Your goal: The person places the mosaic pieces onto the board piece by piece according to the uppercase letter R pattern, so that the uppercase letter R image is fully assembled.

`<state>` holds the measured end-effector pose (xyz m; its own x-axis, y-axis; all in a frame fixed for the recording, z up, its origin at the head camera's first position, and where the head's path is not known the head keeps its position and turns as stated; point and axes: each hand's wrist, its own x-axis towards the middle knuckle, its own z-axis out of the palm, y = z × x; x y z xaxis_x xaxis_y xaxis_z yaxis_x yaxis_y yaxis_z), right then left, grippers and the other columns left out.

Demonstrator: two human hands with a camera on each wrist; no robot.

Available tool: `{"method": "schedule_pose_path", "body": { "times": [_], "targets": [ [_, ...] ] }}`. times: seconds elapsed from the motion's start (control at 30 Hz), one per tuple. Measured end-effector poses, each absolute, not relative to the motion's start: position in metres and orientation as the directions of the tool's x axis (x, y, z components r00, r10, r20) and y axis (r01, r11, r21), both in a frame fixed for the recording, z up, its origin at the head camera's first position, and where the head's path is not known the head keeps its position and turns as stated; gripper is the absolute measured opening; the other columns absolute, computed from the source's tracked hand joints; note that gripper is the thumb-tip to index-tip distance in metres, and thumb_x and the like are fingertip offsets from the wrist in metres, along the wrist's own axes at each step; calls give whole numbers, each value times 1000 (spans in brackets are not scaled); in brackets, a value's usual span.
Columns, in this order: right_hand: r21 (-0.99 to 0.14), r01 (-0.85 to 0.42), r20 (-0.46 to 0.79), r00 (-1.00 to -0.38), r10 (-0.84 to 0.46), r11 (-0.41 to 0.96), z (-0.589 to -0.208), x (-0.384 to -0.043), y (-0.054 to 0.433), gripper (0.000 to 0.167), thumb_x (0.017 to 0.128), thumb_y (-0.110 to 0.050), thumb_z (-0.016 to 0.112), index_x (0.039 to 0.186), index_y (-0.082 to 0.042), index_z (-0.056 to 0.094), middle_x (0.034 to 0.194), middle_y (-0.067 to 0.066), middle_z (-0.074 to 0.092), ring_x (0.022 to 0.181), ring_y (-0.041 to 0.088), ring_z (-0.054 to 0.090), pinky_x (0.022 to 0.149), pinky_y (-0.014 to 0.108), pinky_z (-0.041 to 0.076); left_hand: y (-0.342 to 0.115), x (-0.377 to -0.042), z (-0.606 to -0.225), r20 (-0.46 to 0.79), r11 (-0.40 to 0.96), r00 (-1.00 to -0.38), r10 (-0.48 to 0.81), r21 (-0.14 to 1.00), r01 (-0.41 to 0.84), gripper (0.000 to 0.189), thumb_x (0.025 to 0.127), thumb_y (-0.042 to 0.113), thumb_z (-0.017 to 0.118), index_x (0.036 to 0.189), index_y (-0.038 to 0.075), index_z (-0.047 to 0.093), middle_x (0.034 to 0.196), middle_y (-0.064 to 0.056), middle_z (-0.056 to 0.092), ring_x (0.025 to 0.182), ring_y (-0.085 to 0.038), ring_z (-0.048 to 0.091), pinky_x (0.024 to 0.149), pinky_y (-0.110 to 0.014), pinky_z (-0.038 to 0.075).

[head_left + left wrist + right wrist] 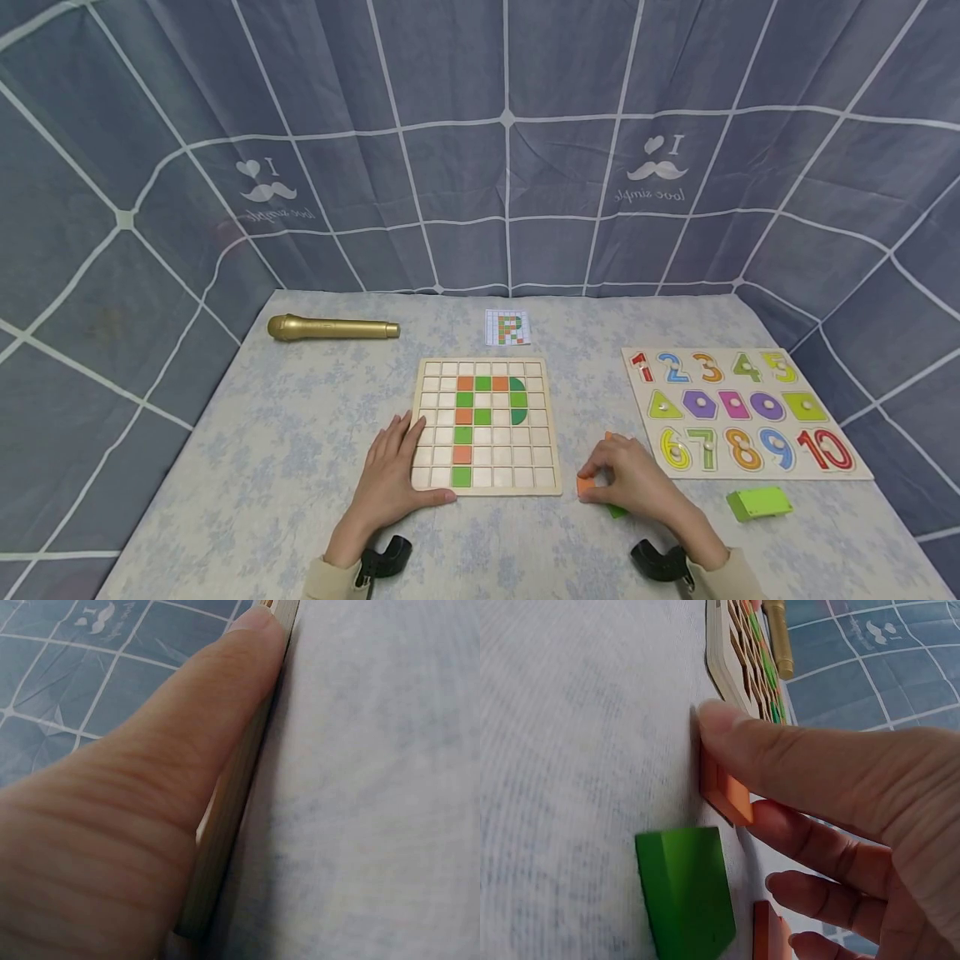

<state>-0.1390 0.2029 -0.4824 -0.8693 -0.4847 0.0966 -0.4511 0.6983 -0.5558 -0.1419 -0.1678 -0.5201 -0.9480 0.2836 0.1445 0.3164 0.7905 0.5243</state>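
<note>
A wooden grid board [556,442] lies on the table, with orange, green and dark green pieces set in some of its cells. My left hand [390,471] rests against the board's left side, fingers extended and thumb along the near edge. In the left wrist view, the thumb [202,697] lies on the board's rim. To the right of the board, my right hand [637,479] pinches an orange block [724,787] between thumb and index finger, low over the table. Beside it lie a green block [686,889] and another orange block [767,930], partly hidden by the fingers in the head view.
Behind the board lies a small pattern card [507,327] with a coloured grid figure. A gold microphone [333,328] is at the back left. On the right are a number-and-shape puzzle board [633,367] and a light green block [759,503]. Grid-patterned curtains surround the table.
</note>
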Motion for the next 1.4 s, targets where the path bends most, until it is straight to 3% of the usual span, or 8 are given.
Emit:
{"method": "schedule_pose_path", "body": {
  "times": [0.23,0.43,0.6,0.8,1.1,1.3,1.4],
  "targets": [
    [-571,-422,43,-872,-488,704,-481,-141,196,28,67,-19,87,78,-25,62,66,-17,51,58,3,43,56,23,38,-168,-142,-519,142,787,-947,287,529,318,117,62,72,71,149,4,30,151,-22,23,140,-38,13,110,-55,13],
    [-632,-385,44,-884,-465,672,-479,-146,192,20,76,-20,82,78,-26,62,60,-15,47,53,3,41,48,22,36,-168,-142,-517,141,787,-949,283,531,314,118,62,73,71,149,5,30,151,-22,23,140,-38,12,110,-55,12],
    [-683,-326,88,-925,-369,653,-478,-159,180,18,76,-20,82,77,-24,64,58,-12,48,50,5,40,45,23,34,-168,-142,-518,141,792,-948,285,522,316,118,62,73,71,149,5,29,151,-22,22,140,-38,12,110,-54,13],
    [-707,-301,128,-944,-303,640,-475,-181,152,21,73,-20,84,72,-21,63,60,-11,52,50,8,42,46,25,36,-168,-142,-519,139,792,-949,283,524,313,118,62,72,71,149,5,29,151,-22,22,140,-37,12,110,-54,12],
    [-678,-350,154,-928,-340,647,-473,-206,113,18,77,-23,81,72,-20,64,67,-12,56,52,8,44,49,27,38,-167,-142,-519,137,792,-949,284,524,313,117,63,73,71,149,5,30,151,-22,23,140,-38,12,110,-55,13],
    [-630,-372,141,-918,-371,682,-472,-214,100,14,78,-22,80,75,-20,67,66,-13,56,58,6,49,57,28,43,-168,-142,-519,143,787,-947,288,528,319,117,63,73,70,149,4,30,151,-22,23,140,-38,13,110,-55,13],
    [-603,-391,144,-911,-387,695,-474,-218,97,12,78,-21,80,75,-21,67,65,-14,56,61,7,51,67,31,46,-168,-142,-519,145,791,-947,287,521,320,117,63,73,70,149,4,30,151,-22,23,140,-38,13,110,-55,14]
  ]
}}
